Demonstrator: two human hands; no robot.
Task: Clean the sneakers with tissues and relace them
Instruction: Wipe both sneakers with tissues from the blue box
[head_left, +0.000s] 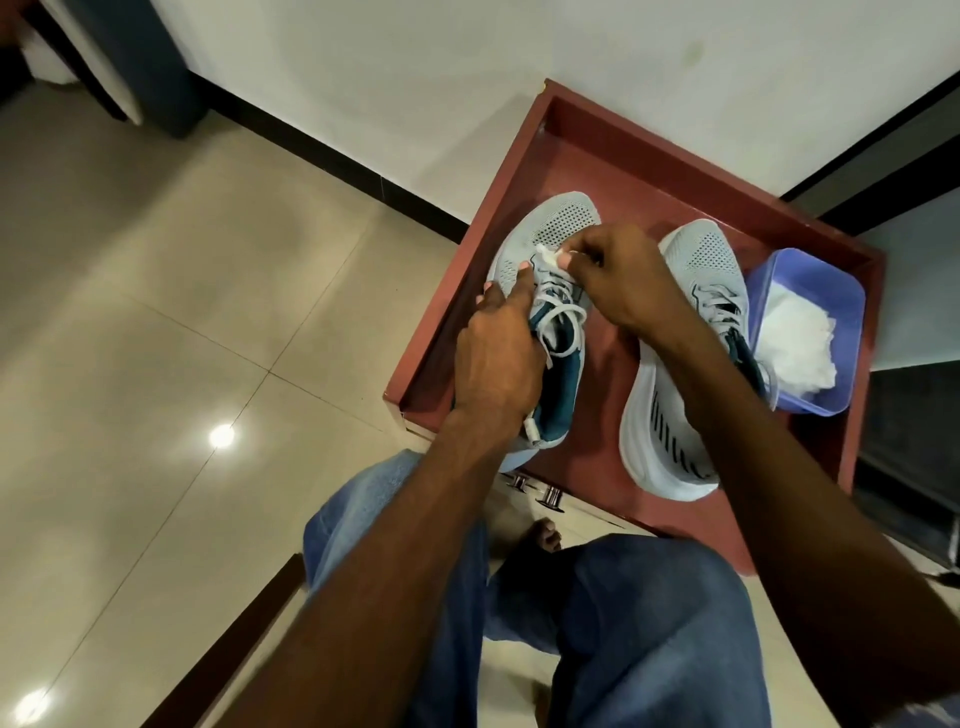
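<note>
Pinching tissue (549, 255) in right hand (618, 278) grip; left hand (498, 358) grip clasping left sneaker (550, 228).

I see two grey mesh sneakers with teal lining in the red tray (613, 156), toes toward the wall. The left sneaker (558, 223) stands upright near the tray's left wall, its white laces loose over the tongue, with a small wad of white tissue (548, 254) pressed on its upper just behind the toe. The right sneaker (670, 395) lies tilted onto its side, pale sole showing, just beside a blue tub (810, 270) holding more white tissues (795, 343) at the tray's right wall.
</note>
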